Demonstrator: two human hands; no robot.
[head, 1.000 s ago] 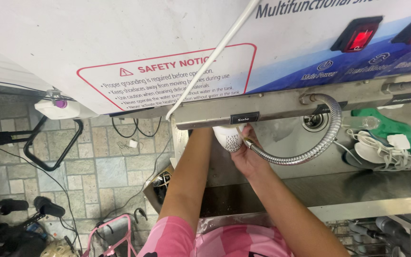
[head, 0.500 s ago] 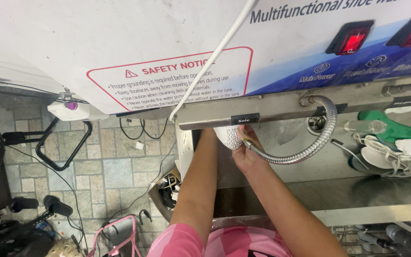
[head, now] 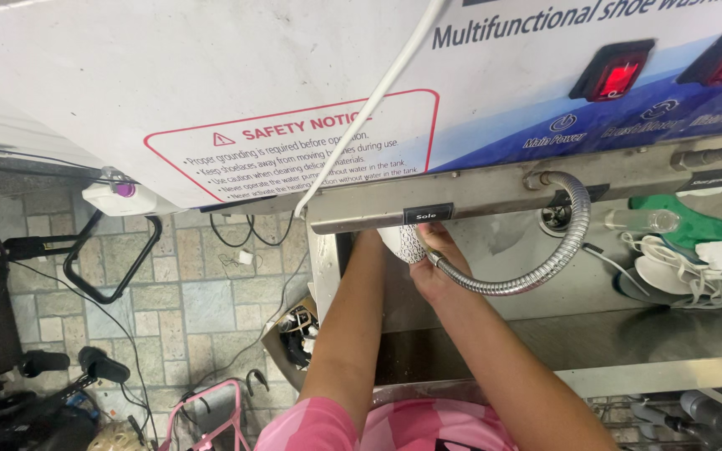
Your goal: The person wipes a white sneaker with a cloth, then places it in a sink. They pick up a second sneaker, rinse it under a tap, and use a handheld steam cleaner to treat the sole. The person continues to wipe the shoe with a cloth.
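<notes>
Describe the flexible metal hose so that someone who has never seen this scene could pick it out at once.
Start at the stainless steel sink under the white machine panel with red switches. From a fitting at the panel's lower edge, the hose curves down and left to the right hand. It is the only ribbed, silvery tube; nearby cables are thin and smooth.

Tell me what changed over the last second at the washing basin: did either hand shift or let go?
Little changed. The right hand stays closed on the end of the flexible metal hose, against the white shoe under the machine's front edge. The left hand is hidden beneath that edge; its forearm still reaches in beside the shoe. Only the camera view drifted slightly. The things at the basin's right side have not moved.
</notes>
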